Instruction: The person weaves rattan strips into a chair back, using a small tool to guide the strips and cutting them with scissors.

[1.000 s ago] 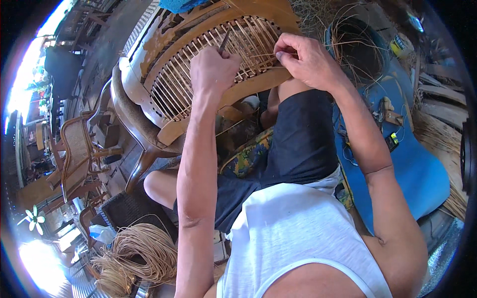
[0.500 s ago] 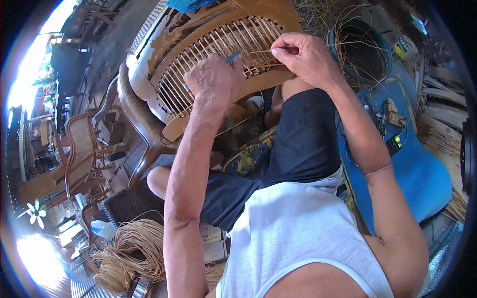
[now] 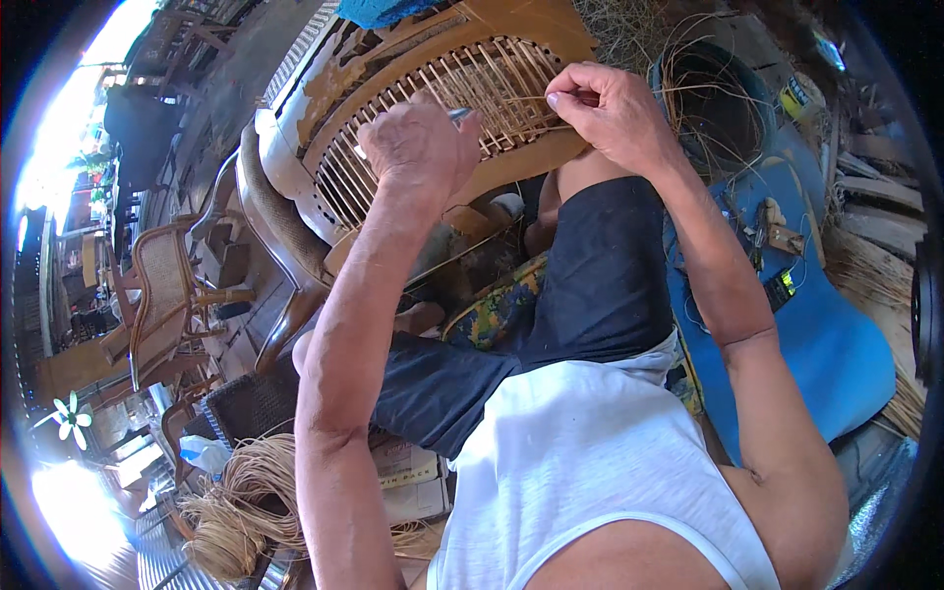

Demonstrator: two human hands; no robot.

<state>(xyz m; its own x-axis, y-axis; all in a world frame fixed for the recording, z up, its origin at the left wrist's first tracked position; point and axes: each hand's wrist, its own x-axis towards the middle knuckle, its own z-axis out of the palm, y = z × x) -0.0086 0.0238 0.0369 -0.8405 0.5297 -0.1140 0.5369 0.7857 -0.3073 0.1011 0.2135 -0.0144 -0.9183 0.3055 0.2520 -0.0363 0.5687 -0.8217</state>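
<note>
A wooden chair frame (image 3: 536, 152) lies tilted across my lap, its oval opening strung with rows of thin cane strands (image 3: 497, 74). My left hand (image 3: 411, 146) is closed over the left part of these strands. It grips a metal tool with a flat, blade-like tip (image 3: 458, 114) showing past the thumb; the rest is mostly covered. At the opening's right end, my right hand (image 3: 615, 113) is closed in a pinch on a thin cane strand (image 3: 539, 98), which runs left toward the woven rows. Its other fingers are curled.
Carved chair legs (image 3: 285, 324) stand to the left, near a cane-backed chair (image 3: 162, 295). A coil of cane (image 3: 265, 477) lies lower left. On the right are a dark bucket (image 3: 723, 118) with loose strands and a blue plastic surface (image 3: 816, 344) bearing small items. Blue cloth (image 3: 379, 10) sits at the top.
My left hand has shifted slightly left, its forearm swinging left too. My right hand has moved a little to the right, still pinching the strand.
</note>
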